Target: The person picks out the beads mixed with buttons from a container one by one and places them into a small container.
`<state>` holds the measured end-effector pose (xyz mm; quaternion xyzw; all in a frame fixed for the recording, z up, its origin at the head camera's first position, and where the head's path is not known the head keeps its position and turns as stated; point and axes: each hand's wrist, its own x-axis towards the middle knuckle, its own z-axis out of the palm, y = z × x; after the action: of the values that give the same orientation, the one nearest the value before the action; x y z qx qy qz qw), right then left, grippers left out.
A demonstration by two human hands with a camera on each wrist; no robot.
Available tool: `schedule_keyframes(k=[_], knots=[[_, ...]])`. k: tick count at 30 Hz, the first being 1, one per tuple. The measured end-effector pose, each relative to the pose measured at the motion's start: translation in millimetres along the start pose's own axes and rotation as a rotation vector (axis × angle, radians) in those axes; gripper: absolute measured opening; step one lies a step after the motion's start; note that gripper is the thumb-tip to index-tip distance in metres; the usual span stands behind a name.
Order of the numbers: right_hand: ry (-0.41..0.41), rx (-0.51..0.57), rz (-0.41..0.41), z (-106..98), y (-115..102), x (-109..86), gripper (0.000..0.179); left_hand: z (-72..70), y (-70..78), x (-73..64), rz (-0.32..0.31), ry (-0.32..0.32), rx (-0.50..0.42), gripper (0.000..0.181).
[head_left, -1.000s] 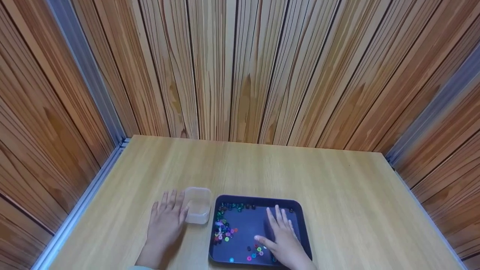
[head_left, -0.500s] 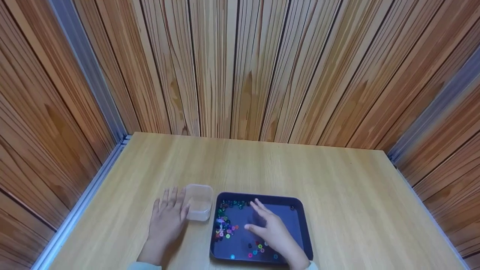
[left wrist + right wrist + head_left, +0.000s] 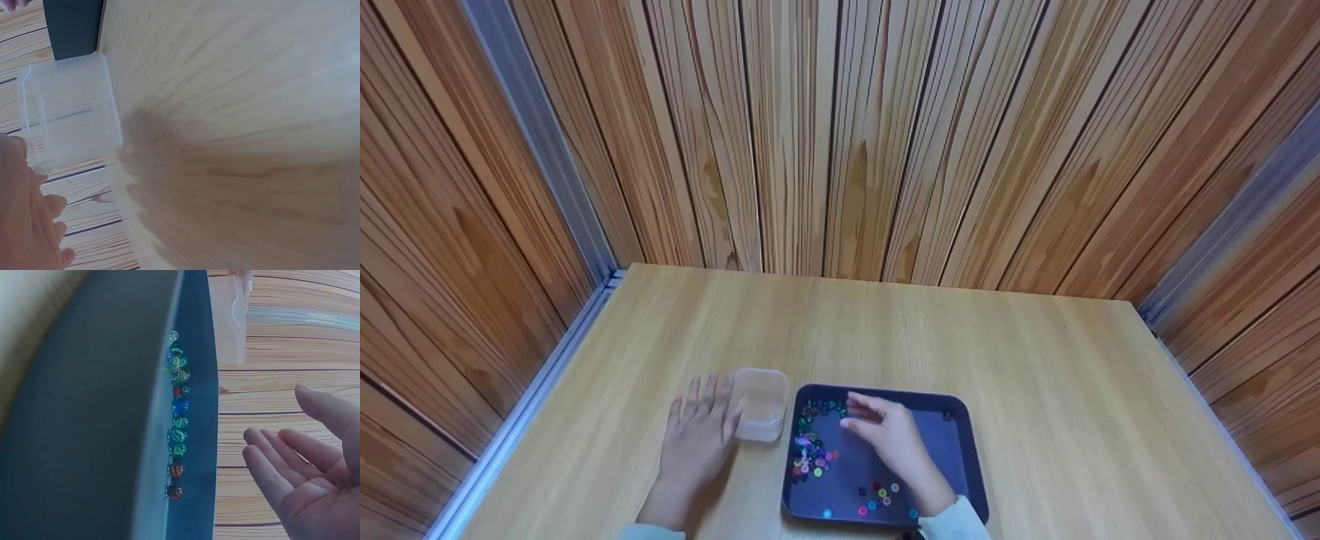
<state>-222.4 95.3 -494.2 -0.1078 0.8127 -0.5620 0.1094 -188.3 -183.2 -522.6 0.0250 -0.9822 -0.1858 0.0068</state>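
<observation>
Seen from the head, with 12 o'clock at the far edge of the table [image 3: 1005,352], the left hand [image 3: 695,442] lay at the 8 o'clock side of a clear plastic container [image 3: 761,409]. Its fingers were straight and slightly spread, pointing to about 12 o'clock, and its thumb lay against the container's side; the left wrist view also showed fingertips at the container's edge. The hand was not curled round it.

The right hand [image 3: 894,442] was held over a dark tray [image 3: 949,472], which sat just beside the container at its 4 o'clock. Its fingers reached toward 10 o'clock, extended and only slightly bent. The right wrist view showed the palm and the thumb standing well away from the fingers, with wood-patterned wall [image 3: 270,506] visible in the gap: a loose, unclosed hand.

Glass marbles [image 3: 180,422] lined the inside of the tray's wall, mostly from 9 to 11 o'clock, near the right hand's fingertips. A mixed cluster of small coloured beads [image 3: 817,461] lay at the tray's 9 o'clock, and more loose beads [image 3: 882,493] were scattered around its 6 o'clock. One dark marble [image 3: 947,415] sat apart at its 1 o'clock corner. Pale sleeves [image 3: 956,521] ended at both wrists.
</observation>
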Motion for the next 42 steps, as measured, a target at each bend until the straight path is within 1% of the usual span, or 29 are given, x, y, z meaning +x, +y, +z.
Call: schedule_keyframes(k=[4, 8, 10, 16, 20, 22, 25, 29, 33, 38, 42], knots=[[-0.017, 0.046, 0.022, 3, 1, 9.3, 0.048, 0.2, -0.3, -0.4, -0.003, 0.01, -0.009, 0.063], [-0.011, 0.084, 0.039, 4, 0, 17.1, 0.041, 2.0, -0.2, -0.9, 0.02, 0.05, -0.009, 0.058], [-0.012, 0.097, 0.045, 3, -2, 20.4, 0.038, 3.0, -0.3, -1.4, 0.024, 0.059, -0.002, 0.058], [-0.053, 0.091, 0.097, -3, -4, 30.0, 0.038, 3.2, 0.9, -0.2, 0.021, 0.047, -0.006, 0.065], [-0.074, 0.072, 0.091, -8, -5, 37.3, 0.038, 1.8, 1.6, 1.5, 0.024, 0.053, -0.019, 0.065], [-0.104, 0.048, 0.08, -8, -3, 40.5, 0.038, 1.4, 1.5, 2.0, 0.02, 0.055, -0.017, 0.064], [-0.161, 0.025, 0.085, -5, 4, 44.4, 0.036, 1.8, 0.6, 2.2, 0.012, 0.057, -0.018, 0.065], [-0.228, 0.048, 0.094, -2, 13, 48.9, 0.031, 3.2, 0.4, 1.8, 0.001, 0.032, -0.026, 0.067], [-0.29, 0.068, 0.08, 1, 18, 53.8, 0.031, 4.3, -0.6, 0.7, -0.012, 0.022, -0.013, 0.066], [-0.343, 0.059, 0.09, 5, 22, 60.3, 0.028, 4.0, -0.5, -0.9, -0.012, 0.039, -0.019, 0.065], [-0.373, 0.031, 0.09, 11, 25, 64.5, 0.025, 4.6, -0.7, -1.0, -0.012, 0.055, -0.022, 0.065]])
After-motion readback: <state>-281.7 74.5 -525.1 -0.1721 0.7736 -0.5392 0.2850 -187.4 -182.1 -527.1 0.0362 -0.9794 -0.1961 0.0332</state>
